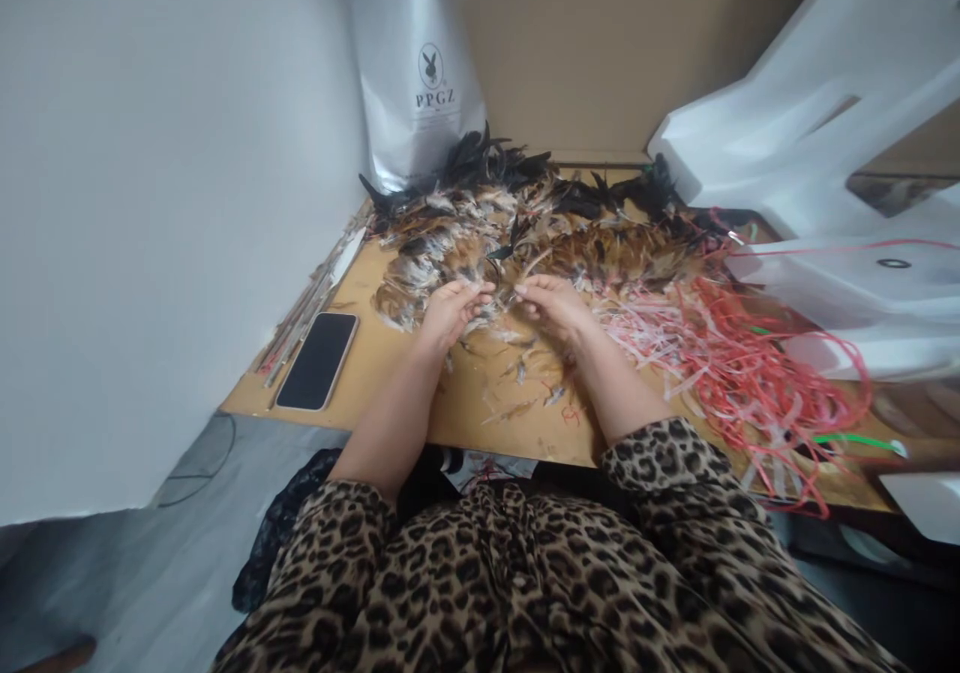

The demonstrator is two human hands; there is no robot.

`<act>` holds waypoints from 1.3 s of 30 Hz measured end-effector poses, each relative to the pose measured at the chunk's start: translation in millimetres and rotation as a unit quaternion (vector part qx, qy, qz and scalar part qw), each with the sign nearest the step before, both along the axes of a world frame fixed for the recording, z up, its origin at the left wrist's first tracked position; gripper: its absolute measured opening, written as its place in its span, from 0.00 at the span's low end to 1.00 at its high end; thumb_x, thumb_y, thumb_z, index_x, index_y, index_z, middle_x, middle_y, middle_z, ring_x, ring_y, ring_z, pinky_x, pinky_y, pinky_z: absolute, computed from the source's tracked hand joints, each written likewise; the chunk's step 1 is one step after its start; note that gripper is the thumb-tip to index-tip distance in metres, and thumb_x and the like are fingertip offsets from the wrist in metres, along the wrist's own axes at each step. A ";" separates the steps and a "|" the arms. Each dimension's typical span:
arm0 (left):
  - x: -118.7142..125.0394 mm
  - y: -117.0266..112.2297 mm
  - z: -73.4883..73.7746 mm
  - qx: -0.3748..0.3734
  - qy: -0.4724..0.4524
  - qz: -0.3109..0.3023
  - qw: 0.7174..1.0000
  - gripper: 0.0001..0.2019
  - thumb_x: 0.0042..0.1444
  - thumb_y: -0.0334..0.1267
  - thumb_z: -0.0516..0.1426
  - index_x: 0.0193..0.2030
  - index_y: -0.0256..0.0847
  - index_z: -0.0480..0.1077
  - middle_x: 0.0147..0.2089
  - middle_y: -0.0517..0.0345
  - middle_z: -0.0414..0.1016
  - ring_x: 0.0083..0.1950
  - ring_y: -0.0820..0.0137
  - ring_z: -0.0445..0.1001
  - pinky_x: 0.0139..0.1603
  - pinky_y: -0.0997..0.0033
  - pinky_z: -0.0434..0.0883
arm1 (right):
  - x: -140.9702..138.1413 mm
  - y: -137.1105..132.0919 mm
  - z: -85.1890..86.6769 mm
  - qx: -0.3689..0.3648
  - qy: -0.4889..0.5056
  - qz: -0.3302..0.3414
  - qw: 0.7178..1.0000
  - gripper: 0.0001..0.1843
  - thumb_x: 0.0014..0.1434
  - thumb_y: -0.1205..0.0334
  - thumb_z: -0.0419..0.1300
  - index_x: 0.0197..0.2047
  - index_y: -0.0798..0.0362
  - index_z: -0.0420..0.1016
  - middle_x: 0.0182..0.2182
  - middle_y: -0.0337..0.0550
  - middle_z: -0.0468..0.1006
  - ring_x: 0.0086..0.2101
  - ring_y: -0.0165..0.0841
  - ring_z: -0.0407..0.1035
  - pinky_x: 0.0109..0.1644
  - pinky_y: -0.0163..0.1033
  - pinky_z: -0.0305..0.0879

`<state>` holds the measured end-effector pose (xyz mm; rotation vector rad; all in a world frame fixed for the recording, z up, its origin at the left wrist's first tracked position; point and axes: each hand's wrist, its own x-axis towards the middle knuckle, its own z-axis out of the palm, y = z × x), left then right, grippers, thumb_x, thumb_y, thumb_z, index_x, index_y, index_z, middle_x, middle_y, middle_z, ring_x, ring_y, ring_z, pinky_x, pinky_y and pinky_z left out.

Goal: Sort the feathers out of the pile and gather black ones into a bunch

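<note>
Both my hands are over the near edge of a wide heap of brown, white and black feathers (630, 253). My left hand (450, 311) is closed in a pinch on a thin dark feather (493, 269). Just across a small gap, my right hand (556, 305) pinches a slender pale-brown feather (536, 261) that points up and away. Where the quills sit between the fingertips is too small to make out. A few loose feathers (517, 363) lie on the tabletop between my forearms.
A tangle of red and pink plastic strips (750, 363) covers the table's right side. On the left lie a phone (318, 361) and thin sticks (315, 288) along a white wall (172, 203). A silver bag (416, 63) stands behind; white plastic sheeting (810, 123) bulges at right.
</note>
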<state>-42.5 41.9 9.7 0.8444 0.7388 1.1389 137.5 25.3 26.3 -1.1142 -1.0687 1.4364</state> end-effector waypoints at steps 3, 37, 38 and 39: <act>4.9 -4.9 0.4 -0.019 0.030 -0.047 0.998 0.09 0.45 0.34 0.62 0.32 0.32 0.71 0.40 0.48 0.77 0.31 0.78 0.74 0.26 0.82 0.65 | -6.1 0.8 -3.1 -0.016 0.061 -0.009 0.998 0.18 0.34 0.55 0.70 0.25 0.56 0.68 0.17 0.32 0.66 0.17 0.20 0.53 0.19 0.29 0.45; 7.7 -8.8 0.4 -0.021 0.066 -0.103 0.992 0.12 0.44 0.38 0.63 0.34 0.31 0.72 0.34 0.49 0.78 0.28 0.77 0.74 0.28 0.81 0.67 | -14.3 -2.4 -5.3 0.073 -0.042 -0.026 0.996 0.16 0.38 0.52 0.67 0.24 0.55 0.71 0.18 0.34 0.68 0.20 0.23 0.58 0.26 0.31 0.54; 8.5 -9.5 0.8 -0.021 0.071 -0.102 0.992 0.13 0.43 0.38 0.63 0.34 0.31 0.72 0.33 0.49 0.77 0.28 0.77 0.74 0.29 0.80 0.67 | -14.4 -1.4 -7.3 0.076 -0.046 -0.022 0.996 0.16 0.38 0.52 0.67 0.24 0.55 0.71 0.19 0.35 0.70 0.21 0.23 0.59 0.27 0.31 0.55; 9.2 -10.1 1.2 -0.020 0.078 -0.101 0.992 0.13 0.43 0.38 0.64 0.33 0.31 0.72 0.32 0.50 0.77 0.28 0.77 0.74 0.29 0.80 0.67 | -14.4 -0.4 -9.4 0.080 -0.050 -0.019 0.995 0.16 0.39 0.52 0.67 0.24 0.55 0.71 0.20 0.35 0.70 0.22 0.24 0.60 0.28 0.32 0.57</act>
